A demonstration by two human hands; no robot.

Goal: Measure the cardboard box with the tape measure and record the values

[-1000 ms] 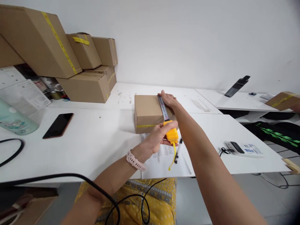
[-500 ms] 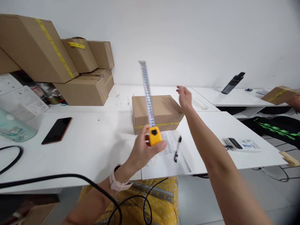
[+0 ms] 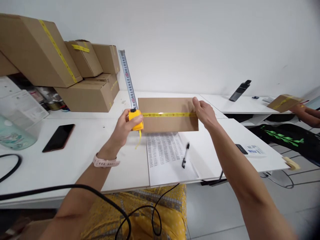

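My left hand (image 3: pixel 124 126) is closed around a yellow tape measure (image 3: pixel 136 120). Its silver blade sticks up and away from me, with the numbers showing. A cardboard box (image 3: pixel 165 124) with a strip of yellow tape stands in front of me, one long face turned my way. My right hand (image 3: pixel 205 111) grips the box's right end, thumb at the top edge. The tape measure is at the box's left end; whether the left fingers also touch the box I cannot tell. Below the box lie a printed sheet (image 3: pixel 162 151) and a pen (image 3: pixel 186 155).
Several taped cardboard boxes (image 3: pixel 85 96) are stacked at the left. A phone (image 3: pixel 58 137) and a mint-green bottle (image 3: pixel 15 133) lie at the left. A black cable (image 3: pixel 75 186) crosses in front. A dark bottle (image 3: pixel 240 90) and another person's hand (image 3: pixel 297 109) at a box are at the right.
My left hand has moved left with the tape measure. My right hand has closed on the box's right end, and the box is turned so that its long face is towards me.
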